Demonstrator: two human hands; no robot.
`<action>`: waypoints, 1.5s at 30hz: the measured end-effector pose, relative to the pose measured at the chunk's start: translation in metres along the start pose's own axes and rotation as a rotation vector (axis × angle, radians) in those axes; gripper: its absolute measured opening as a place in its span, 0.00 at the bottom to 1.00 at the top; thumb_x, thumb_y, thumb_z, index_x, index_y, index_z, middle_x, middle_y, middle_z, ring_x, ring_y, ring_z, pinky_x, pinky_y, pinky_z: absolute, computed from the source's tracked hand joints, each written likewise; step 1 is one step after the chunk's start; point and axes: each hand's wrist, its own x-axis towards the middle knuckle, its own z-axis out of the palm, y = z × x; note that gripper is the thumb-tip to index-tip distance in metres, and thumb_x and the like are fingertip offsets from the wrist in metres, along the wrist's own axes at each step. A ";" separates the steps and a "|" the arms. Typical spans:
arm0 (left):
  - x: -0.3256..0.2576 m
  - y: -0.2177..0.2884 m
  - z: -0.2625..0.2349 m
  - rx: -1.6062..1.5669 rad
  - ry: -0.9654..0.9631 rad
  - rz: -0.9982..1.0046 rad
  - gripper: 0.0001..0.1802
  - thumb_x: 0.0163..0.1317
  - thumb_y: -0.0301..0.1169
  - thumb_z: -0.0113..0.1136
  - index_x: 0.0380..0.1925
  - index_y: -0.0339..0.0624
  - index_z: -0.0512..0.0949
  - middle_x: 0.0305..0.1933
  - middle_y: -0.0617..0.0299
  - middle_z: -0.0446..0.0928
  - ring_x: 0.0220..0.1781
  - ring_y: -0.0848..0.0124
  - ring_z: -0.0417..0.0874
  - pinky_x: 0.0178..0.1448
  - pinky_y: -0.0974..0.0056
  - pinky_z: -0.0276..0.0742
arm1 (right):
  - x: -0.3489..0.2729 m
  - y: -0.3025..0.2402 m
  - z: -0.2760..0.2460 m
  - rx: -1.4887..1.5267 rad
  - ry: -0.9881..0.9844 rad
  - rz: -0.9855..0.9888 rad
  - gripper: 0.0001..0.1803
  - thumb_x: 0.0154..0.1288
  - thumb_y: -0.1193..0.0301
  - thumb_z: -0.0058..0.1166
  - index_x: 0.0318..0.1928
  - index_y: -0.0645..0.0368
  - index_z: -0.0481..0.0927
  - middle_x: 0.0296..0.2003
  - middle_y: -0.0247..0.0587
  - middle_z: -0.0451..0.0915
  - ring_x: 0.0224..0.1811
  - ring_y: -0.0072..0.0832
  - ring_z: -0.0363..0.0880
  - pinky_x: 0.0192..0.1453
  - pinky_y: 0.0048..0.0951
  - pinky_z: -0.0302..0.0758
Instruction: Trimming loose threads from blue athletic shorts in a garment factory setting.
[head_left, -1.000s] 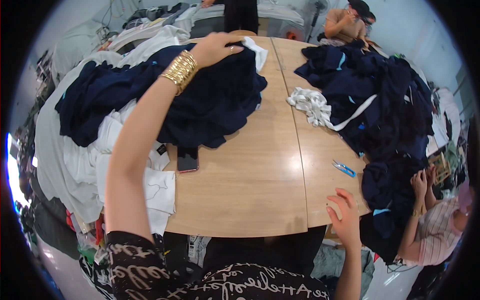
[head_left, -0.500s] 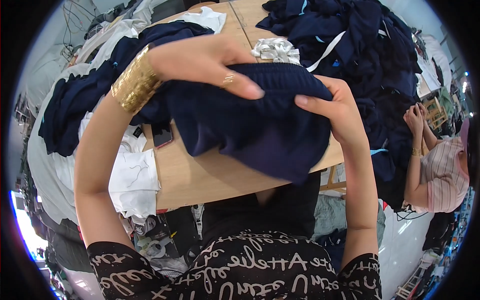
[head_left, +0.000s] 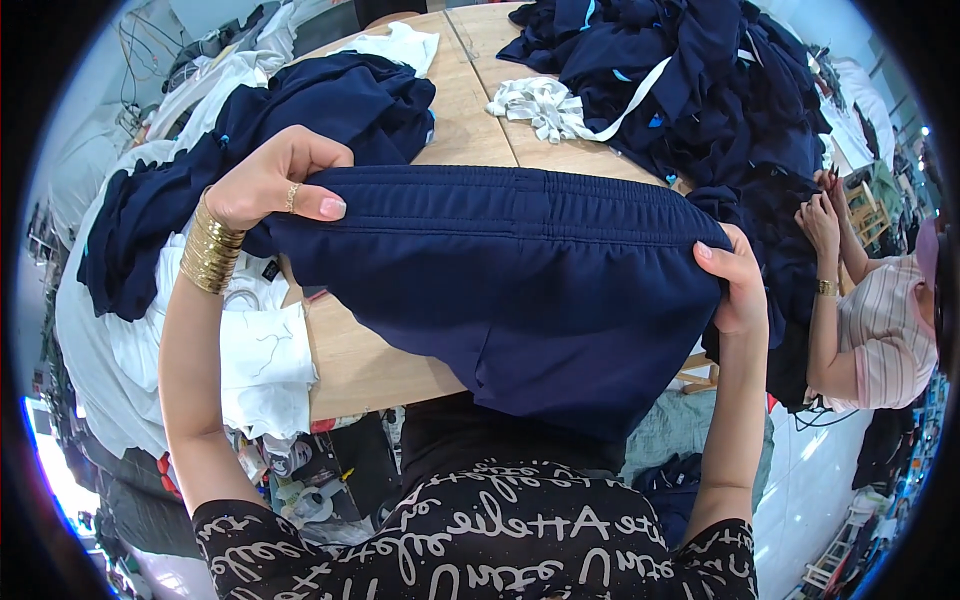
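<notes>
A pair of navy blue shorts [head_left: 520, 300] is stretched out by its elastic waistband between my two hands, above the near part of the table. My left hand [head_left: 285, 180] grips the waistband's left end, thumb on the front and the other fingers behind it. At the right end my right hand [head_left: 738, 275] pinches the band in the same way, its fingers mostly hidden behind the cloth. The band is taut and slightly gathered toward the right. Below it the cloth hangs past the table's front edge.
The wooden table [head_left: 350, 370] carries a navy garment heap [head_left: 350, 105] at left, a larger navy pile [head_left: 690, 90] at far right and a bundle of white strips [head_left: 540, 105]. White cloth [head_left: 265, 360] lies by my left arm. A co-worker [head_left: 870, 320] handles dark cloth at right.
My hands have moved apart, pulling the waistband from bunched to taut. My left hand has shifted left and down, closing on the band's end; my right hand has moved right and lower.
</notes>
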 end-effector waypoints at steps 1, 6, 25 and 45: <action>-0.002 0.001 0.001 0.010 0.015 -0.004 0.16 0.49 0.37 0.70 0.20 0.38 0.74 0.19 0.72 0.69 0.21 0.84 0.65 0.27 0.77 0.59 | -0.001 0.000 0.000 0.001 0.002 0.006 0.11 0.50 0.72 0.63 0.32 0.66 0.81 0.28 0.35 0.81 0.27 0.18 0.77 0.38 0.17 0.71; -0.007 0.004 0.002 -0.013 0.019 -0.022 0.15 0.48 0.36 0.70 0.20 0.38 0.74 0.20 0.72 0.70 0.22 0.85 0.65 0.27 0.78 0.60 | -0.002 -0.001 -0.003 -0.045 0.003 0.020 0.14 0.48 0.70 0.64 0.35 0.64 0.79 0.30 0.35 0.81 0.29 0.21 0.78 0.39 0.19 0.73; -0.008 -0.167 0.151 1.035 0.678 0.275 0.15 0.43 0.21 0.61 0.34 0.50 0.80 0.34 0.65 0.73 0.38 0.67 0.75 0.52 0.58 0.64 | -0.028 0.129 -0.016 -1.571 0.052 -0.478 0.35 0.31 0.77 0.64 0.49 0.47 0.73 0.43 0.36 0.69 0.51 0.37 0.66 0.63 0.42 0.53; 0.063 -0.144 0.218 0.255 0.400 0.108 0.14 0.57 0.34 0.62 0.41 0.41 0.77 0.38 0.57 0.78 0.43 0.63 0.78 0.50 0.64 0.71 | 0.012 0.132 0.054 -0.910 0.054 -0.079 0.04 0.63 0.71 0.52 0.34 0.57 0.77 0.26 0.43 0.77 0.33 0.34 0.77 0.43 0.29 0.71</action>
